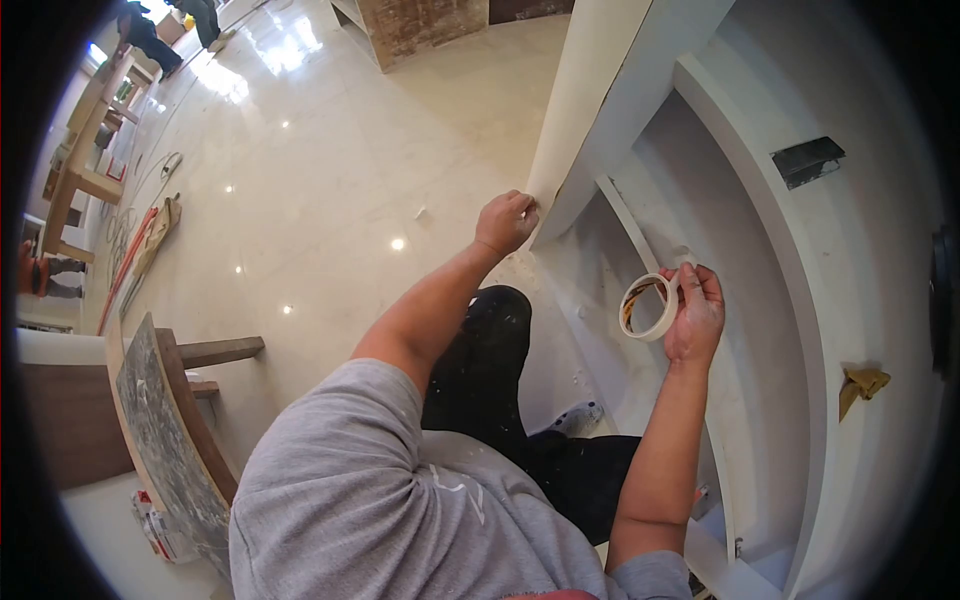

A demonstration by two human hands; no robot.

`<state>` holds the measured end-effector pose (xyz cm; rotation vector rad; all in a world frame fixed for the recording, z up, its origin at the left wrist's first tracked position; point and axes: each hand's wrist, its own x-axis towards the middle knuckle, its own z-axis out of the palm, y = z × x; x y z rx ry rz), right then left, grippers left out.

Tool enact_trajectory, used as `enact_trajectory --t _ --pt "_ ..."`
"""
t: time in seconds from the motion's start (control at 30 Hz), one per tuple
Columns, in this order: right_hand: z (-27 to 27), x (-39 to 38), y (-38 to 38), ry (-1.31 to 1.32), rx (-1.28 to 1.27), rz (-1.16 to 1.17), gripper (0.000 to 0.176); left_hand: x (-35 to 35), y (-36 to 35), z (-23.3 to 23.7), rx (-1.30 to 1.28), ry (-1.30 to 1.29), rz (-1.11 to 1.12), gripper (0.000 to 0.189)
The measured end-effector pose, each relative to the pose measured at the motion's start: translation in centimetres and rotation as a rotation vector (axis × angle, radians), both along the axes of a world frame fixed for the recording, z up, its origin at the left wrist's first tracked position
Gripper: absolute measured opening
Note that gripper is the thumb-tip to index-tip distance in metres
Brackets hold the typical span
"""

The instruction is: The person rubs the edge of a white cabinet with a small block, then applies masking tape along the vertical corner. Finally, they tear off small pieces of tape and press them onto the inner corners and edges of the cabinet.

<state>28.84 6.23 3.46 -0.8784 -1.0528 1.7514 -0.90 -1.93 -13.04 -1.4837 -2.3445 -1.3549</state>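
A roll of masking tape (649,307), cream-coloured with a printed inner core, hangs from my right hand (696,310). The thumb and fingers of that hand are closed on the roll's edge, in front of the white shelving. My left hand (508,222) is closed, fingers curled together against the lower end of a white upright panel (590,110). Whatever lies between those fingertips, if anything, is hidden.
White shelving (750,230) with curved-looking boards stands close on my right, with a crumpled brown piece (862,386) on it. A wooden bench (170,430) is at the left. Cables and red poles (130,265) lie on the shiny floor. People (160,40) stand far back.
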Motion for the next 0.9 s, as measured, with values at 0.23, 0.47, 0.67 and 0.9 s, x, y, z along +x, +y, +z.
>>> enact_trajectory --t 0.23,0.47,0.67,0.9 --pt "0.7 0.1 -0.1 -0.024 0.009 -0.027 0.010 4.1 -2.3 0.0 -0.128 -0.124 -0.157 0.012" --pt "0.3 0.0 0.0 -0.018 0.024 -0.028 0.012 12.2 2.2 -0.5 -0.327 -0.211 -0.309 0.022" --pt "1.1 0.3 -0.4 -0.022 0.020 -0.006 0.012 15.6 1.9 1.5 -0.750 -0.083 -0.534 0.026" --pt "1.2 0.8 -0.6 -0.046 0.012 -0.032 0.011 5.8 -2.8 -1.8 -0.799 -0.169 -0.229 0.023"
